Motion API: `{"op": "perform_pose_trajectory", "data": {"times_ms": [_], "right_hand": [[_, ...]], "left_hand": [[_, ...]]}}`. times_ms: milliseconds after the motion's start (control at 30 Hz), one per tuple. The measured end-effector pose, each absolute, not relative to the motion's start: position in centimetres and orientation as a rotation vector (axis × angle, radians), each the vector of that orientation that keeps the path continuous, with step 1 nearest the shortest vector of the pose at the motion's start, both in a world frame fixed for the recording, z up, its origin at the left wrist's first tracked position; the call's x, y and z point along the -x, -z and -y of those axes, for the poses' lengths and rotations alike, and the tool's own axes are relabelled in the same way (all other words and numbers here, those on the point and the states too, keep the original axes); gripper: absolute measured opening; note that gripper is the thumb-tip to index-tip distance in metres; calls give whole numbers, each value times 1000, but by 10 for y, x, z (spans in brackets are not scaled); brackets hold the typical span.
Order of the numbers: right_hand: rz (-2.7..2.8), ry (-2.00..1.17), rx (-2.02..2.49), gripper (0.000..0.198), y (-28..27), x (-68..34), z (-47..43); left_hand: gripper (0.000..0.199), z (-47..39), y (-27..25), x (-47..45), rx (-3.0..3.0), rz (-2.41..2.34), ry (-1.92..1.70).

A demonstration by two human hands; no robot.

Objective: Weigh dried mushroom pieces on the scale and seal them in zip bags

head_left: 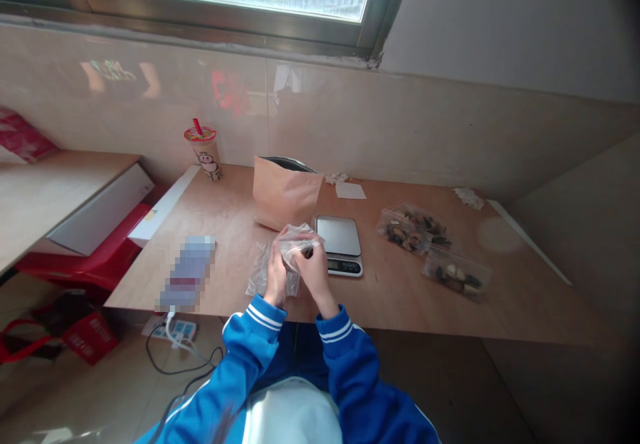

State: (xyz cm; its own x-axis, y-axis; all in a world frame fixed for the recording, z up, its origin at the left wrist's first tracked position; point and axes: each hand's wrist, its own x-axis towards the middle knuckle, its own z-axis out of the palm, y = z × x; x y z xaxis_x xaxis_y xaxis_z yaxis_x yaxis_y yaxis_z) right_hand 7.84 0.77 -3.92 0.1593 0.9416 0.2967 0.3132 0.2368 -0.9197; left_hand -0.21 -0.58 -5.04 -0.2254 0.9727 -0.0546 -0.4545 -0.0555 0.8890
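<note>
Between my two hands is a clear plastic bag (299, 239), held just in front of a brown paper pouch (285, 194) that stands with its top open. My left hand (275, 274) is closed around the bag's left side. My right hand (315, 272) grips its right side, with the fingers bent at the bag's opening. Something dark shows near the right fingertips, too small to name. Under and left of my hands lie more clear plastic bags (257, 274). Right beside my right hand sits a digital kitchen scale (339, 236) with a bare metal plate.
Zip bags of dark and pale pieces (407, 234) lie to the right, another such bag (457, 274) nearer me. At left are a phone (187, 272) on a charging cable and a drink cup (207, 154) with a straw. Crumpled tissue (469, 197) lies far right.
</note>
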Motion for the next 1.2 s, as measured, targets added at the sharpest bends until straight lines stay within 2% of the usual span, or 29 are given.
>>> {"op": "perform_pose_trajectory", "data": {"times_ms": [133,333,467,667,800,1000,1100,1200], "right_hand": [[1458,-568,1314,11,44,-74,-6],[1619,-591,1292,10,47,-75,-9],[1541,-630,1257,7,46,-77,-21],[1316,-693,1213,23,37,-79,-45],[1209,-723,1090,27,2,-79,-72],[1539,-299,976,13,-74,-74,-144],[1841,-134,1058,5,-87,-70,-174],[2010,-126,1138,6,-85,-69,-186]], "left_hand": [[45,1,62,-1,-452,-825,-1475],[43,-4,80,0,-302,-874,-1371],[40,-8,80,2,-328,-891,-1381],[39,-14,90,11,-438,-840,-1440],[36,-16,106,16,-447,-833,-1444],[36,-18,113,18,-234,-684,-1438],[34,-16,111,18,-205,-652,-1442],[32,-16,109,19,-179,-643,-1437]]}}
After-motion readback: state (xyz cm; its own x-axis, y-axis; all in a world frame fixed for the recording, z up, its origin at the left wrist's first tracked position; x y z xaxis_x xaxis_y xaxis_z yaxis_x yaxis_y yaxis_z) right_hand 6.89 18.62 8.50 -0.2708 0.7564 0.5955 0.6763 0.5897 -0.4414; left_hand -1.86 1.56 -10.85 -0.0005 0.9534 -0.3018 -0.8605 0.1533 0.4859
